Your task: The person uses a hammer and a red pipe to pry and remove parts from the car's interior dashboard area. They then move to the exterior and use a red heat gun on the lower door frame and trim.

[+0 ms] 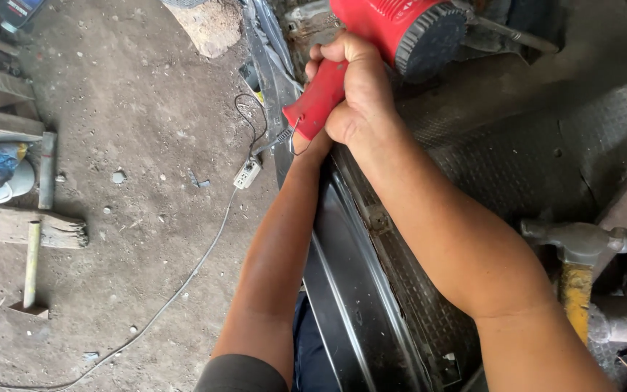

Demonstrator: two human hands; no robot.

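Past the ball-peen hammer lying at the right edge of the metal floor plate, both hands, right over the mostly hidden left, clamp tight round the red power tool, working it along the sill, so steady pressure comes next.

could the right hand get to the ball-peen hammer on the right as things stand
Probably not at once: the right hand is clenched on the red power tool. The hammer itself lies uncovered beside that forearm.
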